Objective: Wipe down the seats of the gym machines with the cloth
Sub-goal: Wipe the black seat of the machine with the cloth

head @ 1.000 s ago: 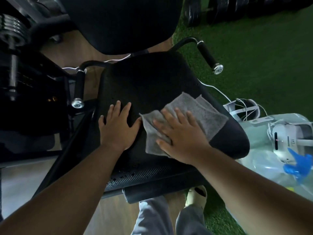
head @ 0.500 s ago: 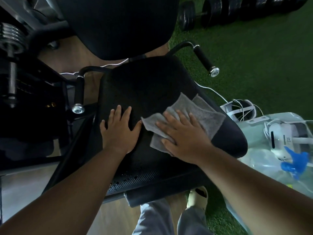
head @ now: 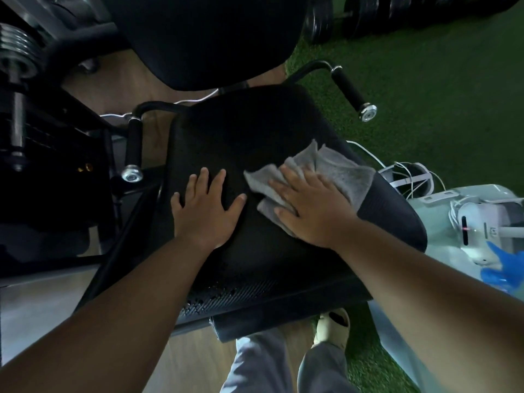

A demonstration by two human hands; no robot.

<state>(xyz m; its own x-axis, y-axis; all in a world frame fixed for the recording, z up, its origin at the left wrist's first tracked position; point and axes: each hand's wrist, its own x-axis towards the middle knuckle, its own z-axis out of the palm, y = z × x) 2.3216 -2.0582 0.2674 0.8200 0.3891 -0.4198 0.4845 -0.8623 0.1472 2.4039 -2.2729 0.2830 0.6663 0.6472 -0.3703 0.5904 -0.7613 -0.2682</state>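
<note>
A black padded machine seat (head: 249, 137) fills the middle of the view, with its black backrest (head: 209, 38) above it. A grey cloth (head: 343, 171) lies crumpled on the right half of the seat. My right hand (head: 309, 208) presses flat on the cloth, fingers spread and pointing up-left. Bare and flat, my left hand (head: 207, 211) rests on the seat just left of the cloth, holding nothing.
Two black handles with chrome end caps flank the seat, the left handle (head: 133, 148) and the right handle (head: 351, 92). A weight stack (head: 17, 52) stands at far left. Dumbbells (head: 368, 15) line the green turf. A pale bin (head: 442, 199) with white devices and cables sits right.
My right hand has slid the cloth up and to the right across the seat, bunching it. My left hand stays planted in about the same spot.
</note>
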